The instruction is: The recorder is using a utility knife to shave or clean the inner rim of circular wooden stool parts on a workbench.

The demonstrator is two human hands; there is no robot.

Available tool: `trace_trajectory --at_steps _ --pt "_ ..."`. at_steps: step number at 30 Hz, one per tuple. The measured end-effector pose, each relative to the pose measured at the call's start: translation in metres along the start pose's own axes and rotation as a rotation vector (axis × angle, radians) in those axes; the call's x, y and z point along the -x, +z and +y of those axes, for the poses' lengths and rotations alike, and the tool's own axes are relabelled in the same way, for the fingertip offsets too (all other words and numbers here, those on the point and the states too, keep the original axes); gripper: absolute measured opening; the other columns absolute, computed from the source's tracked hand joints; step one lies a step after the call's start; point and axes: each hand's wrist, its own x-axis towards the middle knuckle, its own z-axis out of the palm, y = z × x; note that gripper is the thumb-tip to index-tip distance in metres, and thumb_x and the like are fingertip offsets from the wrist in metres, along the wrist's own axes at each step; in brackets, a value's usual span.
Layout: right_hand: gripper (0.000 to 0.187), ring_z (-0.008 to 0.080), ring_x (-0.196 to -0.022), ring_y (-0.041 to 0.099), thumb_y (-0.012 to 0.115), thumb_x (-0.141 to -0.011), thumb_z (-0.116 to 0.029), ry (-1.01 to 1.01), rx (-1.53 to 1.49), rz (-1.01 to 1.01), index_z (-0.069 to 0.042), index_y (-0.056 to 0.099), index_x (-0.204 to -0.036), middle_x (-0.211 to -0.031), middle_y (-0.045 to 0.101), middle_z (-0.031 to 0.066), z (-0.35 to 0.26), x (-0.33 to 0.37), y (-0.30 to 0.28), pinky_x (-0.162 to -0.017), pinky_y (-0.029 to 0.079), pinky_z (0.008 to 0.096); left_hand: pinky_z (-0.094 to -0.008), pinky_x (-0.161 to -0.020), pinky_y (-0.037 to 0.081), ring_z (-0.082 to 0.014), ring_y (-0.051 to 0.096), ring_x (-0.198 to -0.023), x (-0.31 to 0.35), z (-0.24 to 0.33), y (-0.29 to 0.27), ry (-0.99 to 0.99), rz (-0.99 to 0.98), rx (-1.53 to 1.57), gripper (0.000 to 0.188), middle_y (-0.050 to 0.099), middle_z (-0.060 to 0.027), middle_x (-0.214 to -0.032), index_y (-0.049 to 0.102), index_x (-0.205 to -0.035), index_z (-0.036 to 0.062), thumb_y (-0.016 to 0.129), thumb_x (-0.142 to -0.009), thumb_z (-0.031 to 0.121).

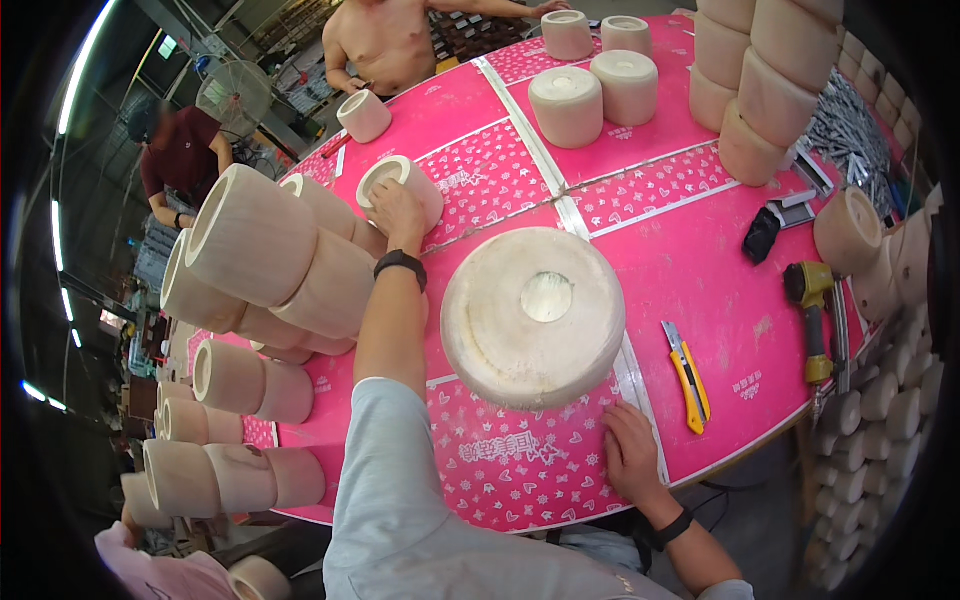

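My left hand [396,208], arm stretched forward, has its fingers over the rim of a round, hollow wooden pot [427,200] that rests on the table. Its fingertips reach inside the rim and are partly hidden. Directly before me stands a larger-looking pale wooden pot [500,340], with a light round patch on its upper face. My right hand [632,455] lies on the pink table covering just right of that pot, fingers stretched out and holding nothing. A yellow snap-off utility knife [690,390] lies to the right of it, blade end pointing away.
Stacked wooden pots [265,250] crowd the left; a tall stack [760,100] stands far right. A yellow-black power tool [812,320], a black object [762,235] and a heap of metal pieces [848,135] are on the right. A shirtless person [380,45] works across the table.
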Motion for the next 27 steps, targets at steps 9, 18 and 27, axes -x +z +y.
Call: trace_trajectory --at_steps 9,18,27 --pt "0.023 0.041 -0.112 0.057 0.059 -0.087 -0.001 0.004 -0.06 0.049 0.005 0.063 -0.109 -0.113 0.062 0.0234 0.003 0.006 0.004 -0.1 0.044 0.0445 -0.0317 -0.093 0.044 -0.0228 0.057 -0.111 0.067 0.023 -0.142 -0.1 -0.512 1.379 0.041 0.063 -0.0139 -0.118 0.06 -0.122 -0.0003 0.057 -0.098 0.033" --pt "0.052 0.0158 -0.088 0.066 0.049 -0.101 -0.036 0.345 -0.531 0.142 0.002 0.048 -0.137 -0.111 0.064 0.0148 -0.074 -0.089 -0.054 -0.07 0.052 0.0271 -0.034 -0.09 0.049 -0.0197 0.059 -0.108 0.17 -0.01 -0.239 0.292 -0.804 1.248 0.067 0.057 -0.0111 -0.127 0.045 -0.14 0.0044 0.031 -0.102 0.058" --pt "0.077 0.019 -0.074 0.068 0.031 -0.098 -0.066 0.476 -0.656 -0.184 -0.001 0.047 -0.137 -0.11 0.063 0.0155 -0.122 -0.132 -0.069 -0.059 0.052 0.027 -0.0356 -0.077 0.055 -0.0244 0.066 -0.088 0.177 -0.016 -0.265 0.087 -1.101 1.31 0.064 0.053 -0.0157 -0.13 0.035 -0.147 0.009 0.032 -0.102 0.054"
